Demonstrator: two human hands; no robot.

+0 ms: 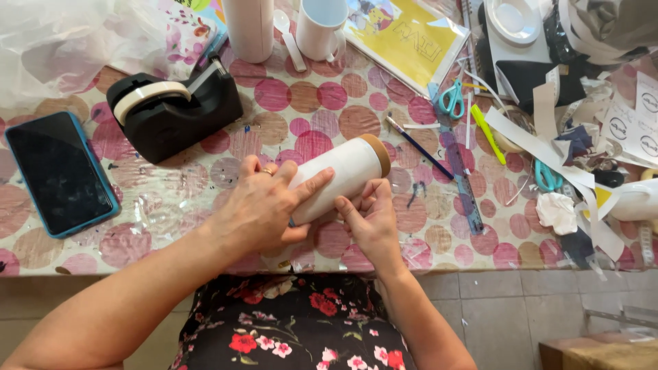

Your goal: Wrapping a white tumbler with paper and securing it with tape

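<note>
A white cylinder-shaped container (346, 170) with a brown cork-coloured lid lies tilted above the table's near edge, lid end pointing up and right. My left hand (264, 209) wraps over its lower end, index finger stretched along the side, a ring on one finger. My right hand (371, 218) supports it from below on the right, fingertips pressed against its wall.
A black tape dispenser (171, 109) and a dark phone (58, 171) in a blue case lie at the left. Behind stand a white mug (321, 27) and a white cylinder (248, 27). Scissors (452, 99), a ruler (460, 185), a pencil (419, 147) and paper scraps (558, 211) crowd the right.
</note>
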